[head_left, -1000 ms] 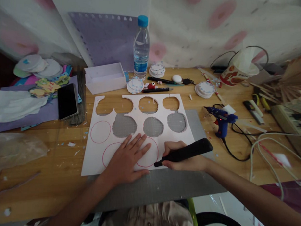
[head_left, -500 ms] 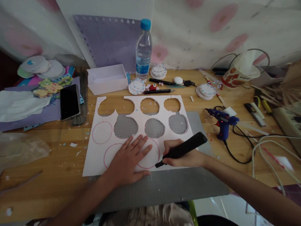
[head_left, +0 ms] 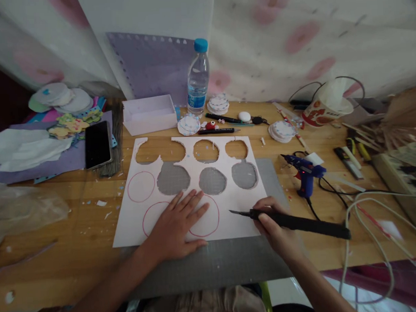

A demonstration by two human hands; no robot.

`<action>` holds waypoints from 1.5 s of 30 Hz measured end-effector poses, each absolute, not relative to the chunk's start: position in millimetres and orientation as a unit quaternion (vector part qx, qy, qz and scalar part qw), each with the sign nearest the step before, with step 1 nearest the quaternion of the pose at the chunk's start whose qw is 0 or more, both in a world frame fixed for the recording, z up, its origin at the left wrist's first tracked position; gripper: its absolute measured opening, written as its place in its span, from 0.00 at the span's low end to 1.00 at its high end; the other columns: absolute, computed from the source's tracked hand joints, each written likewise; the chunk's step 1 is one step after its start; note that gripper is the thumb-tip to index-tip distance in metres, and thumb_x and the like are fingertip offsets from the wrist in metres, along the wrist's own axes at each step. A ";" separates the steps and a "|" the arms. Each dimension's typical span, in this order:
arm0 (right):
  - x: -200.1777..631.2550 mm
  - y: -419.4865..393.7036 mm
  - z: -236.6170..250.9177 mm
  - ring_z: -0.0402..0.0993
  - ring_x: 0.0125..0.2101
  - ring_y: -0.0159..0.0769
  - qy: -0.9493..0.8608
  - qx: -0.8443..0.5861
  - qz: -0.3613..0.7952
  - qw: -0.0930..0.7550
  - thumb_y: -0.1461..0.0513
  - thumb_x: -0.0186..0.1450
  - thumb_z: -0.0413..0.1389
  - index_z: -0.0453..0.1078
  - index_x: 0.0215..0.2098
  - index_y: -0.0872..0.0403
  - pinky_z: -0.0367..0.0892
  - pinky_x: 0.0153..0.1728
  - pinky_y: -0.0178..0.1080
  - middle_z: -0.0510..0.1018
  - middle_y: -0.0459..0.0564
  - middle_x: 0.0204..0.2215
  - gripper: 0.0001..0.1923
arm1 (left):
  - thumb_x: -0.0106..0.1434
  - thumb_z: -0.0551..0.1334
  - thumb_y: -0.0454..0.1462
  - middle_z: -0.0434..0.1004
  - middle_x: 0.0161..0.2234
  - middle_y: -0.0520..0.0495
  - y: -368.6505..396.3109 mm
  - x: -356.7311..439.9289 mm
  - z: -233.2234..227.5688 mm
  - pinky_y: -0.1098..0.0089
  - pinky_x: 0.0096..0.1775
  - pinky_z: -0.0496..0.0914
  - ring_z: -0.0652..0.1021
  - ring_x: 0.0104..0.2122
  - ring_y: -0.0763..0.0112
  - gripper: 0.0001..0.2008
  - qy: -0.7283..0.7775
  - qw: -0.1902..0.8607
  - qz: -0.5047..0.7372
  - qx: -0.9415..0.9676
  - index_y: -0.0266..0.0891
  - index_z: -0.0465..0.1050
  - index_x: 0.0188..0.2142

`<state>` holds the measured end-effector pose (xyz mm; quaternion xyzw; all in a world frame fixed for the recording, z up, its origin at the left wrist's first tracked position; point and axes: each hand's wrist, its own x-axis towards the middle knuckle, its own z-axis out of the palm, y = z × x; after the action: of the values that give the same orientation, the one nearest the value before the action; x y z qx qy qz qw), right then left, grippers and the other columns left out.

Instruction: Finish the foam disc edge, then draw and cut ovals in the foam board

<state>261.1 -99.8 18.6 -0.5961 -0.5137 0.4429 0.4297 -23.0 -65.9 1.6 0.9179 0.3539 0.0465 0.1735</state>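
A white foam sheet (head_left: 237, 198) with several round holes and red drawn circles lies on a grey cutting mat (head_left: 228, 257). My left hand (head_left: 178, 225) presses flat on the sheet, fingers spread over two red circles near its front edge. My right hand (head_left: 277, 226) grips a black craft knife (head_left: 292, 221) held nearly level. Its blade tip hovers over the sheet just right of the red circle, and the handle points right.
A blue glue gun (head_left: 306, 175) with its cord lies right of the mat. Behind the sheet stand a water bottle (head_left: 197, 79), a white box (head_left: 148, 113), pens and paper discs. A phone (head_left: 97, 144) and paper scraps sit left; cables, tools and a cup (head_left: 325, 107) right.
My right hand has lifted the knife off the red circle's edge and swung it, so the handle now points right and the blade left. My left hand has stayed pressed on the sheet.
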 end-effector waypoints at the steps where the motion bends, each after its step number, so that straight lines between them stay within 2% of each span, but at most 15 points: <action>1: 259.5 -103.8 16.2 0.63 0.18 0.28 -0.504 -0.596 0.452 0.432 0.54 0.62 0.58 0.67 0.37 0.50 0.58 0.18 0.31 0.71 0.42 0.22 0.10 | 0.61 0.59 0.55 0.42 0.70 0.42 -66.1 -22.7 2.1 0.51 0.65 0.43 0.49 0.68 0.53 0.40 0.354 0.173 0.050 0.918 0.43 0.49 0.67; 5: 252.8 -115.2 11.9 0.69 0.22 0.31 -0.493 -0.615 0.453 0.417 0.55 0.60 0.60 0.65 0.45 0.49 0.66 0.22 0.33 0.75 0.45 0.29 0.16 | 0.60 0.61 0.54 0.44 0.69 0.40 -66.7 -20.4 5.3 0.51 0.65 0.45 0.50 0.67 0.53 0.40 0.358 0.158 0.056 0.919 0.42 0.50 0.66; 7: 251.2 -119.7 13.1 0.71 0.23 0.33 -0.499 -0.628 0.432 0.412 0.55 0.60 0.61 0.65 0.45 0.49 0.68 0.24 0.35 0.76 0.45 0.28 0.17 | 0.60 0.62 0.53 0.45 0.69 0.40 -67.1 -18.0 7.2 0.51 0.64 0.45 0.50 0.67 0.54 0.40 0.360 0.146 0.054 0.920 0.42 0.51 0.66; 10: 250.9 -127.5 16.2 0.72 0.21 0.36 -0.534 -0.669 0.319 0.407 0.54 0.58 0.62 0.68 0.36 0.50 0.68 0.22 0.36 0.76 0.46 0.23 0.12 | 0.58 0.64 0.52 0.46 0.69 0.39 -67.9 -13.5 9.3 0.51 0.64 0.46 0.52 0.67 0.53 0.41 0.371 0.133 0.049 0.918 0.41 0.53 0.65; 13: 248.0 -135.5 18.7 0.74 0.23 0.38 -0.556 -0.706 0.201 0.390 0.52 0.59 0.61 0.68 0.28 0.50 0.68 0.24 0.38 0.77 0.48 0.22 0.12 | 0.56 0.64 0.54 0.49 0.68 0.38 -69.5 -9.3 10.2 0.50 0.63 0.49 0.54 0.66 0.51 0.41 0.392 0.136 0.051 0.909 0.43 0.56 0.65; 17: 232.0 -142.9 15.4 0.77 0.26 0.40 -0.542 -0.721 0.178 0.393 0.51 0.65 0.54 0.70 0.40 0.51 0.70 0.30 0.40 0.79 0.49 0.25 0.13 | 0.56 0.64 0.55 0.47 0.68 0.40 -71.3 -5.8 8.6 0.47 0.60 0.52 0.54 0.65 0.46 0.40 0.402 0.136 0.066 0.903 0.51 0.54 0.65; 21: 206.5 -150.9 1.3 0.78 0.25 0.39 -0.552 -0.719 0.157 0.391 0.53 0.65 0.54 0.69 0.39 0.51 0.71 0.27 0.38 0.80 0.49 0.26 0.11 | 0.57 0.63 0.55 0.47 0.68 0.40 -71.2 -5.4 6.2 0.46 0.60 0.51 0.54 0.65 0.46 0.38 0.400 0.144 0.071 0.902 0.52 0.55 0.64; 25: 185.8 -159.0 -9.3 0.77 0.22 0.39 -0.565 -0.718 0.105 0.394 0.55 0.61 0.58 0.68 0.37 0.51 0.70 0.24 0.37 0.80 0.48 0.24 0.10 | 0.57 0.62 0.55 0.48 0.68 0.41 -70.4 -5.7 5.9 0.47 0.60 0.51 0.54 0.65 0.46 0.38 0.401 0.153 0.079 0.900 0.51 0.57 0.64; 30: 179.9 -160.4 -8.4 0.76 0.22 0.39 -0.603 -0.697 0.095 0.376 0.62 0.63 0.56 0.68 0.37 0.51 0.71 0.27 0.40 0.79 0.50 0.24 0.04 | 0.57 0.63 0.55 0.49 0.68 0.41 -69.4 -5.6 5.5 0.47 0.60 0.51 0.54 0.65 0.46 0.38 0.401 0.156 0.084 0.899 0.51 0.57 0.64; 35: 186.2 -158.4 -15.0 0.76 0.24 0.39 -0.650 -0.666 0.079 0.357 0.64 0.63 0.55 0.67 0.38 0.50 0.71 0.26 0.39 0.79 0.50 0.25 0.05 | 0.57 0.63 0.54 0.50 0.68 0.41 -68.9 -5.5 4.5 0.47 0.60 0.52 0.56 0.64 0.45 0.38 0.399 0.148 0.094 0.900 0.50 0.58 0.64; 39: 189.2 -156.0 -22.1 0.72 0.19 0.34 -0.695 -0.620 0.024 0.363 0.66 0.62 0.54 0.67 0.39 0.51 0.67 0.21 0.36 0.75 0.47 0.20 0.07 | 0.57 0.63 0.55 0.50 0.68 0.41 -69.3 -5.2 4.4 0.47 0.59 0.52 0.56 0.64 0.45 0.38 0.398 0.148 0.093 0.901 0.50 0.58 0.64; 45: 183.4 -151.0 -11.5 0.67 0.18 0.32 -0.714 -0.610 0.056 0.338 0.69 0.62 0.51 0.67 0.35 0.52 0.63 0.20 0.34 0.70 0.45 0.18 0.07 | 0.57 0.62 0.55 0.50 0.68 0.41 -69.4 -4.6 4.8 0.47 0.59 0.52 0.56 0.64 0.45 0.37 0.400 0.151 0.089 0.899 0.51 0.58 0.64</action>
<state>183.4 -151.0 -11.5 -0.6104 -0.7140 0.0558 0.3382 -4.6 -69.4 4.8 0.8994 0.4001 0.0894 0.1514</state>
